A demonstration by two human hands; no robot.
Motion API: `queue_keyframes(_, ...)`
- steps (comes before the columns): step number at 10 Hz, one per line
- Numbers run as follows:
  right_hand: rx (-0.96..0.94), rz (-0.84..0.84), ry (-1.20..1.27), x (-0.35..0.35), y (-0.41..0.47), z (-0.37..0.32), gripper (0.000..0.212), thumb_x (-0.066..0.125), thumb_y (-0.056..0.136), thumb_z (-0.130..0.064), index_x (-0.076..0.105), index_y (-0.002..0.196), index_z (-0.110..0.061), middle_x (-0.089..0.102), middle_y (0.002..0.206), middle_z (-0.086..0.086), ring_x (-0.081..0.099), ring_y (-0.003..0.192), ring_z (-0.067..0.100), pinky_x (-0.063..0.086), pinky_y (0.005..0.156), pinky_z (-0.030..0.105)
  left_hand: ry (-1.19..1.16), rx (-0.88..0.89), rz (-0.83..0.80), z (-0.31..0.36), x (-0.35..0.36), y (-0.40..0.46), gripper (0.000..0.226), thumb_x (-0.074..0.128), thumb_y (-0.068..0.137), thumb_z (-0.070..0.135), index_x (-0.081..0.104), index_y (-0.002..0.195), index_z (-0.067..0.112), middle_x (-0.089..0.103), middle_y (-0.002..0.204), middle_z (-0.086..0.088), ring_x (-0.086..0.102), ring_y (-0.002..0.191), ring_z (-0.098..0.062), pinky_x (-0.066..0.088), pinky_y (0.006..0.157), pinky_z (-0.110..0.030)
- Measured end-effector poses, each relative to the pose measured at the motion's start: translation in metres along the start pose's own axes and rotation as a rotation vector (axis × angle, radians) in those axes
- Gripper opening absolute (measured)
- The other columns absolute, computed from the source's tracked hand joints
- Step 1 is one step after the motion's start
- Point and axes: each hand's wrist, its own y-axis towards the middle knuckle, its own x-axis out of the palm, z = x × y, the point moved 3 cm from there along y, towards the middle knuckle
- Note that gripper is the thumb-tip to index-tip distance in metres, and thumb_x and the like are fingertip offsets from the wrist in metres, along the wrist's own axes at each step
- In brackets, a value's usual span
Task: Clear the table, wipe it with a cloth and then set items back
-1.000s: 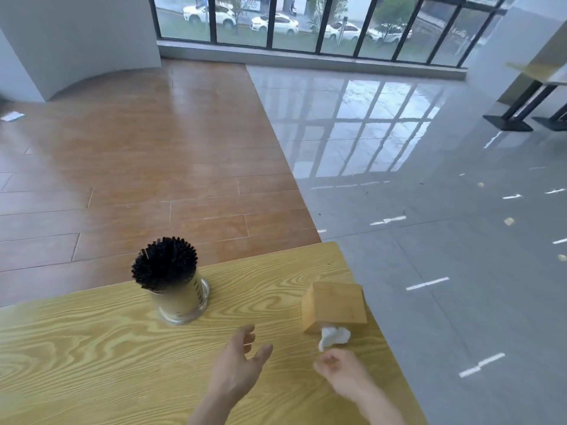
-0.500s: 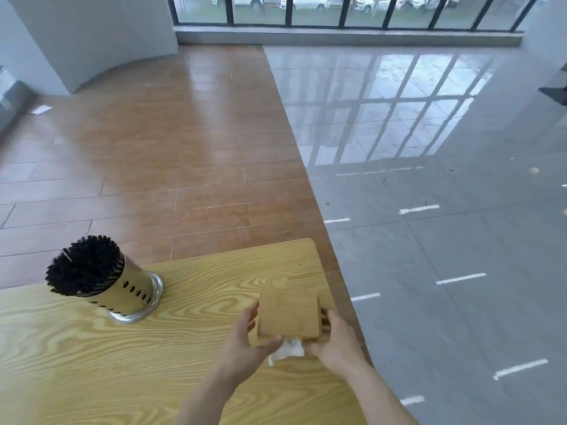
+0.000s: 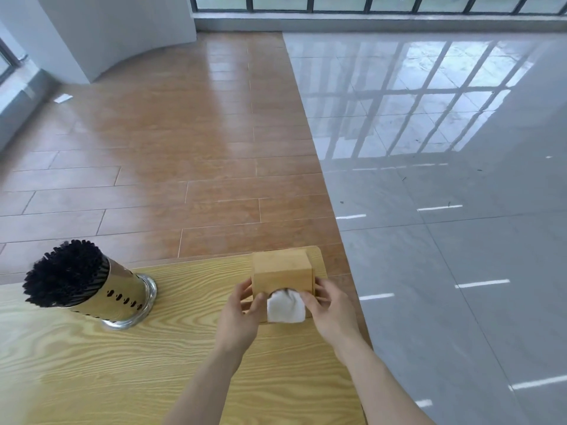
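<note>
Presently both hands are on the wooden tissue box (image 3: 281,273), at the far right corner of the counter (image 3: 92,363). Left hand (image 3: 241,317) is part-open, fingers curled round the box's left side, thumb up near the white tissue (image 3: 286,306) that pokes from the front opening. Right hand (image 3: 329,312) is likewise half-curled, grasping the right side, fingertips near the tissue's edge. The step looks to be lifting the box clear so the counter can be wiped. To do it well: press evenly from both sides, lift straight up, keep the box level so the tissue does not spill, and mind the counter edge just right of the right hand. Well left of the left hand stands a metal holder (image 3: 122,297) packed with black chopsticks (image 3: 66,273), not yet removed.
</note>
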Motion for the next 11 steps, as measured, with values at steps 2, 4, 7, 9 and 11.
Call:
queue_keyframes(2, 0.012, 0.053, 0.009, 0.006, 0.02, -0.004, 0.038, 0.053, 0.102, -0.033, 0.058, 0.14, -0.034, 0.061, 0.131, -0.008, 0.059, 0.111, 0.004, 0.048, 0.089, 0.024, -0.043, -0.04, 0.002, 0.005, 0.01, 0.019, 0.041, 0.048, 0.102, 0.022, 0.048, 0.142, 0.035, 0.06, 0.129, 0.016, 0.056, 0.118, -0.008, 0.042, 0.092, -0.028)
queue_keyframes(4, 0.041, 0.12, 0.022, 0.011, 0.028, -0.004, 0.039, 0.053, 0.104, -0.02, 0.056, 0.142, -0.027, 0.06, 0.132, -0.009, 0.057, 0.109, 0.006, 0.049, 0.095, 0.026, -0.096, -0.06, 0.005, 0.002, 0.016, 0.027, 0.048, 0.044, 0.104, 0.011, 0.043, 0.147, 0.031, 0.053, 0.133, 0.016, 0.055, 0.12, -0.012, 0.04, 0.094, -0.03)
queue_keyframes(7, 0.065, 0.136, 0.0, 0.017, 0.023, 0.0, 0.037, 0.05, 0.105, -0.029, 0.055, 0.141, -0.027, 0.061, 0.116, -0.012, 0.06, 0.117, 0.012, 0.05, 0.101, 0.034, -0.105, -0.056, -0.018, -0.005, 0.02, 0.027, 0.042, 0.041, 0.105, 0.018, 0.041, 0.145, 0.03, 0.052, 0.143, 0.01, 0.051, 0.128, -0.012, 0.038, 0.1, -0.031)
queue_keyframes(9, 0.079, 0.066, 0.004, 0.022, 0.013, 0.0, 0.051, 0.047, 0.104, -0.03, 0.038, 0.155, -0.028, 0.049, 0.154, -0.004, 0.048, 0.14, 0.015, 0.041, 0.117, 0.043, -0.083, -0.061, -0.105, -0.008, 0.019, 0.019, 0.057, 0.045, 0.104, 0.024, 0.026, 0.156, 0.037, 0.044, 0.152, 0.014, 0.041, 0.141, -0.009, 0.035, 0.114, -0.035)
queue_keyframes(11, 0.073, 0.076, -0.04, 0.022, -0.008, -0.001, 0.062, 0.049, 0.103, -0.04, 0.027, 0.159, -0.027, 0.036, 0.163, -0.002, 0.034, 0.15, 0.018, 0.031, 0.123, 0.045, -0.054, 0.011, -0.127, -0.01, 0.011, -0.003, 0.064, 0.049, 0.102, 0.027, 0.019, 0.158, 0.036, 0.028, 0.162, 0.018, 0.025, 0.149, -0.004, 0.025, 0.122, -0.035)
